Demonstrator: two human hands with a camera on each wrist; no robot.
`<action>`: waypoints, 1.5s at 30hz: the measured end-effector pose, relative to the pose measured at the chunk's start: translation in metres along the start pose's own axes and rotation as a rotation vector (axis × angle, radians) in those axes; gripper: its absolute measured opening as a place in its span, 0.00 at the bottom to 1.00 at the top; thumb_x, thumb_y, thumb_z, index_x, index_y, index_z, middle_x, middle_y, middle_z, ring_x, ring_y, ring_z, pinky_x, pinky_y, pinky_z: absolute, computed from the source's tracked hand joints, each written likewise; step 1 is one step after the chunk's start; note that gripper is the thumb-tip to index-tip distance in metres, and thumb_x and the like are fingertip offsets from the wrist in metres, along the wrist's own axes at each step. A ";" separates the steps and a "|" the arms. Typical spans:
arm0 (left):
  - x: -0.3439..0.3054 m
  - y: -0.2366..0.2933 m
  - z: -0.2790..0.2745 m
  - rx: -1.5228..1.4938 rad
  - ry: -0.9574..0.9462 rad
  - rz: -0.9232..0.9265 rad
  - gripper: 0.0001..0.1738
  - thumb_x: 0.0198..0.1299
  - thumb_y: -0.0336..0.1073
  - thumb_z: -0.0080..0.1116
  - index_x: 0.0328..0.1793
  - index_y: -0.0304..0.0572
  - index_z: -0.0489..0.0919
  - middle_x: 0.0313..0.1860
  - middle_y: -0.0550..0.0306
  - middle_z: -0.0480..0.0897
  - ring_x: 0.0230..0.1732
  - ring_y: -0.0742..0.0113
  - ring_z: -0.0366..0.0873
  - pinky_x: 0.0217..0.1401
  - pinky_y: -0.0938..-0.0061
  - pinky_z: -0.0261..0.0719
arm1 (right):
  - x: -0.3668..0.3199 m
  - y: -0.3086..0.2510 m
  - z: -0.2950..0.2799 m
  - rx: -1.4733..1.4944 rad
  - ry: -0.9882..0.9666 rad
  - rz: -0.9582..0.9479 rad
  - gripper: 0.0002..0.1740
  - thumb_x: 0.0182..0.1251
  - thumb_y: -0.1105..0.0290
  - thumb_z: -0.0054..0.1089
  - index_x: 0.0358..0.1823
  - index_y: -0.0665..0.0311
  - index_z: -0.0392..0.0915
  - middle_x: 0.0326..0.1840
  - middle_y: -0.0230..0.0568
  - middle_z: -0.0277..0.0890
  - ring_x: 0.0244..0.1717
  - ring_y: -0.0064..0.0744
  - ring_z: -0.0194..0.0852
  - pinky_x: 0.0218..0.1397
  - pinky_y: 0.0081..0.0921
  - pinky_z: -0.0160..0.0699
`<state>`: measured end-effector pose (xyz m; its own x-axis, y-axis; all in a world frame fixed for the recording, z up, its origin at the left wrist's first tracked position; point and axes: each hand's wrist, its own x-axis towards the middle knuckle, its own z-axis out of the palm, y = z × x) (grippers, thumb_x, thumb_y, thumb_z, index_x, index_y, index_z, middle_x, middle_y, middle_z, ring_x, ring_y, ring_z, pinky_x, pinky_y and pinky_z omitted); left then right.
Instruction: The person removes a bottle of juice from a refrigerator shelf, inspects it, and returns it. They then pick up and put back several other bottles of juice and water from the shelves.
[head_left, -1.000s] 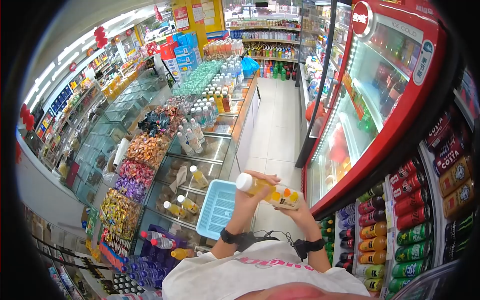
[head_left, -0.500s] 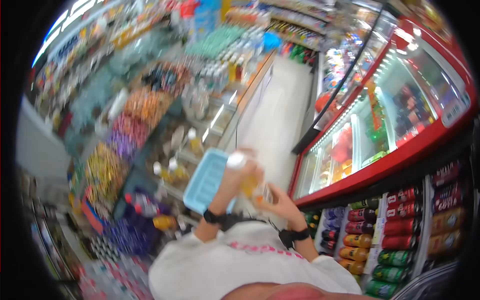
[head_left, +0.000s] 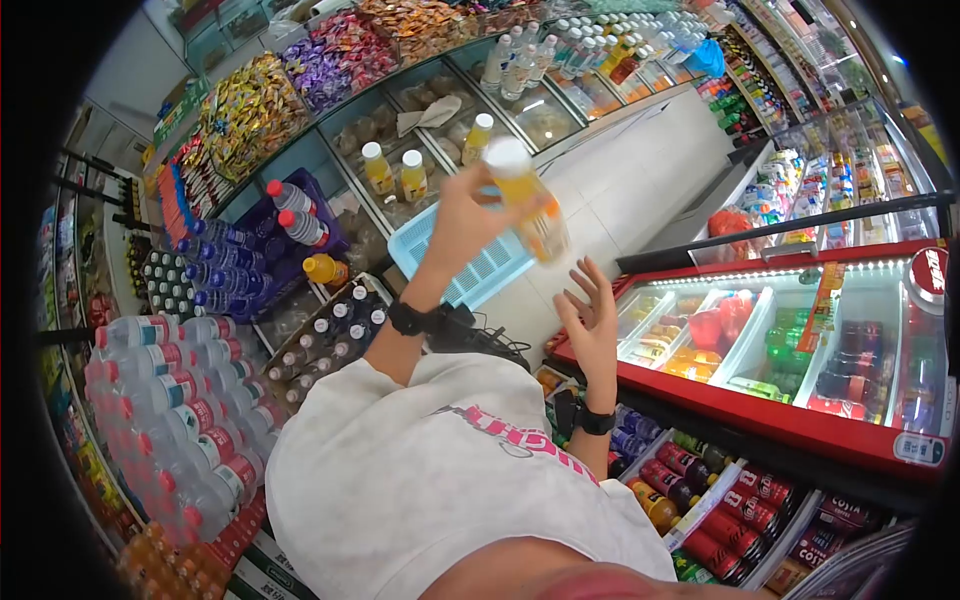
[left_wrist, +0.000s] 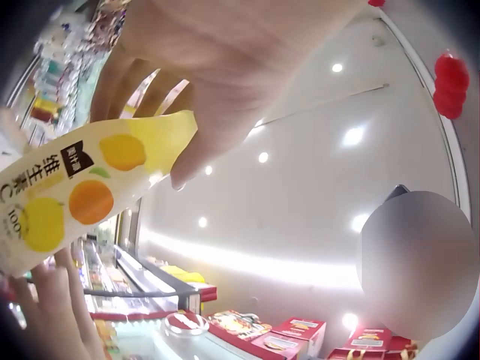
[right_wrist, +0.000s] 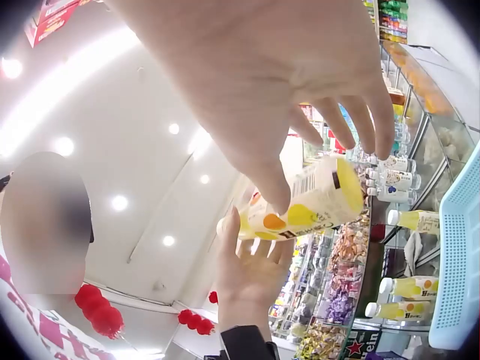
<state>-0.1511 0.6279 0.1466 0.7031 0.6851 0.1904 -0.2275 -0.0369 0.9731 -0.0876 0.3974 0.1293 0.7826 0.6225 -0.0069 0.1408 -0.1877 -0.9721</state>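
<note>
My left hand (head_left: pixel 465 225) grips a bottle of yellow juice (head_left: pixel 540 225) by its upper part, near the white cap. The bottle leans, its base towards my right hand (head_left: pixel 592 320). That hand is off the bottle with its fingers spread, just below the base. In the left wrist view the label (left_wrist: pixel 94 180) shows orange and yellow fruits. The right wrist view has my right hand (right_wrist: pixel 285 82) close over the bottle's base. Beneath the held bottle is a light-blue plastic basket (head_left: pixel 490 272). Beside it, similar juice bottles (head_left: pixel 413 178) stand on the glass counter.
Wrapped candies (head_left: pixel 255 110) and clear bottles (head_left: pixel 518 65) line the counter. At left are a purple crate (head_left: pixel 325 205) and packs of water bottles (head_left: pixel 180 400). A red-framed drinks fridge (head_left: pixel 720 390) stands at right, with shelves of cans and bottles (head_left: pixel 725 530) below.
My right hand has let go of the bottle and drawn back from it. My left hand still holds it. The head view has swung round, bringing more of the left side into sight.
</note>
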 end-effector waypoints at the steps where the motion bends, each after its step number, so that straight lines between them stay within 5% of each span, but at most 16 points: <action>1: 0.011 -0.004 -0.011 -0.034 0.114 0.031 0.21 0.60 0.34 0.77 0.56 0.32 0.84 0.49 0.57 0.89 0.50 0.70 0.86 0.55 0.71 0.84 | 0.001 0.003 -0.004 0.015 -0.010 0.058 0.30 0.70 0.73 0.68 0.72 0.68 0.70 0.74 0.52 0.69 0.73 0.43 0.72 0.68 0.39 0.80; 3: 0.038 -0.006 -0.030 0.031 0.388 0.174 0.21 0.60 0.33 0.77 0.55 0.30 0.84 0.51 0.55 0.89 0.50 0.70 0.86 0.55 0.73 0.83 | 0.001 0.011 -0.014 -0.015 -0.027 0.101 0.25 0.76 0.74 0.61 0.71 0.68 0.71 0.74 0.50 0.69 0.73 0.41 0.72 0.68 0.37 0.80; 6: 0.091 -0.058 -0.071 0.218 0.626 0.347 0.23 0.55 0.35 0.81 0.54 0.33 0.85 0.48 0.55 0.87 0.50 0.67 0.85 0.55 0.70 0.83 | -0.008 0.033 -0.021 0.015 0.016 0.128 0.20 0.79 0.70 0.58 0.68 0.70 0.74 0.65 0.49 0.80 0.55 0.28 0.81 0.57 0.23 0.79; 11: 0.164 -0.142 -0.121 0.542 0.751 0.252 0.27 0.49 0.42 0.85 0.50 0.34 0.88 0.46 0.54 0.89 0.49 0.64 0.88 0.53 0.68 0.84 | -0.022 0.054 -0.023 0.098 0.062 0.188 0.17 0.80 0.71 0.56 0.64 0.72 0.75 0.62 0.46 0.80 0.63 0.36 0.80 0.64 0.30 0.79; 14: 0.192 -0.201 -0.148 0.622 0.636 0.200 0.30 0.42 0.48 0.84 0.48 0.38 0.88 0.44 0.46 0.88 0.45 0.46 0.87 0.50 0.58 0.81 | -0.028 0.060 -0.024 0.149 0.099 0.233 0.16 0.81 0.72 0.55 0.63 0.72 0.75 0.63 0.46 0.80 0.66 0.39 0.80 0.67 0.33 0.78; 18: 0.197 -0.218 -0.151 0.757 0.490 0.037 0.29 0.43 0.49 0.84 0.47 0.38 0.88 0.43 0.45 0.91 0.46 0.48 0.90 0.53 0.58 0.84 | -0.034 0.064 -0.026 0.162 0.169 0.268 0.15 0.82 0.71 0.53 0.62 0.72 0.75 0.62 0.46 0.80 0.64 0.38 0.81 0.67 0.34 0.79; 26: 0.216 -0.264 -0.156 1.069 0.199 -0.147 0.18 0.54 0.31 0.66 0.53 0.46 0.81 0.48 0.39 0.88 0.55 0.34 0.83 0.54 0.48 0.82 | -0.042 0.069 -0.026 0.115 0.303 0.349 0.14 0.82 0.69 0.54 0.60 0.72 0.77 0.58 0.42 0.83 0.59 0.34 0.83 0.64 0.31 0.80; 28: 0.211 -0.270 -0.159 1.114 0.185 -0.136 0.18 0.55 0.30 0.64 0.53 0.42 0.80 0.48 0.35 0.86 0.54 0.31 0.82 0.54 0.45 0.81 | -0.047 0.072 -0.026 0.109 0.340 0.374 0.14 0.82 0.70 0.55 0.60 0.72 0.77 0.57 0.41 0.83 0.59 0.32 0.83 0.64 0.30 0.80; 30: 0.207 -0.301 -0.171 1.118 0.224 0.066 0.20 0.55 0.30 0.66 0.55 0.36 0.78 0.48 0.33 0.85 0.53 0.30 0.81 0.55 0.43 0.80 | -0.057 0.085 -0.029 0.044 0.351 0.325 0.13 0.81 0.72 0.56 0.60 0.71 0.77 0.57 0.40 0.83 0.58 0.28 0.82 0.63 0.27 0.79; 31: 0.203 -0.301 -0.173 1.147 0.216 0.045 0.24 0.54 0.31 0.69 0.58 0.39 0.77 0.51 0.33 0.84 0.55 0.30 0.81 0.56 0.45 0.80 | -0.061 0.091 -0.028 0.057 0.385 0.316 0.13 0.80 0.73 0.57 0.59 0.71 0.78 0.56 0.39 0.83 0.56 0.26 0.81 0.62 0.26 0.79; 32: 0.201 -0.274 -0.165 1.193 0.088 -0.174 0.36 0.61 0.28 0.62 0.77 0.35 0.68 0.65 0.30 0.78 0.65 0.33 0.77 0.69 0.51 0.76 | -0.066 0.089 -0.029 0.053 0.381 0.376 0.13 0.80 0.73 0.57 0.59 0.71 0.78 0.54 0.39 0.84 0.55 0.26 0.82 0.61 0.26 0.80; 35: 0.198 -0.256 -0.158 1.231 0.082 -0.198 0.25 0.56 0.31 0.69 0.59 0.38 0.75 0.52 0.32 0.84 0.57 0.32 0.81 0.58 0.43 0.79 | -0.074 0.106 -0.022 0.236 0.456 0.407 0.13 0.80 0.71 0.57 0.58 0.72 0.78 0.54 0.42 0.84 0.57 0.31 0.85 0.61 0.28 0.82; 36: 0.200 -0.260 -0.157 1.255 0.119 -0.270 0.28 0.52 0.35 0.75 0.57 0.38 0.75 0.50 0.33 0.84 0.58 0.33 0.81 0.57 0.43 0.80 | -0.072 0.105 -0.022 0.242 0.469 0.387 0.13 0.80 0.71 0.57 0.58 0.72 0.78 0.54 0.41 0.84 0.56 0.32 0.85 0.61 0.28 0.82; 38: 0.203 -0.265 -0.157 1.265 0.077 -0.300 0.37 0.47 0.43 0.83 0.59 0.37 0.74 0.56 0.36 0.84 0.57 0.35 0.83 0.56 0.46 0.84 | -0.084 0.095 -0.021 0.246 0.484 0.375 0.12 0.81 0.71 0.56 0.57 0.71 0.78 0.55 0.41 0.84 0.55 0.32 0.85 0.60 0.28 0.82; 41: 0.208 -0.229 -0.135 1.312 0.050 -0.393 0.39 0.52 0.41 0.79 0.67 0.33 0.72 0.69 0.33 0.73 0.67 0.35 0.75 0.64 0.51 0.81 | -0.104 0.092 -0.024 0.272 0.539 0.341 0.13 0.80 0.71 0.56 0.58 0.71 0.78 0.55 0.42 0.83 0.57 0.32 0.85 0.61 0.28 0.82; 45: 0.205 -0.191 -0.099 1.175 0.275 0.074 0.43 0.59 0.39 0.73 0.76 0.28 0.66 0.71 0.32 0.71 0.73 0.35 0.68 0.75 0.50 0.71 | -0.150 0.090 -0.026 0.296 0.651 0.324 0.13 0.80 0.70 0.56 0.58 0.71 0.78 0.55 0.42 0.83 0.58 0.31 0.85 0.61 0.27 0.81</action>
<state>-0.0306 0.8475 -0.0129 0.5147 0.7803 0.3553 0.5906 -0.6231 0.5128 -0.1761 0.2675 0.0488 0.9679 -0.0168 -0.2507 -0.2509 -0.0168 -0.9679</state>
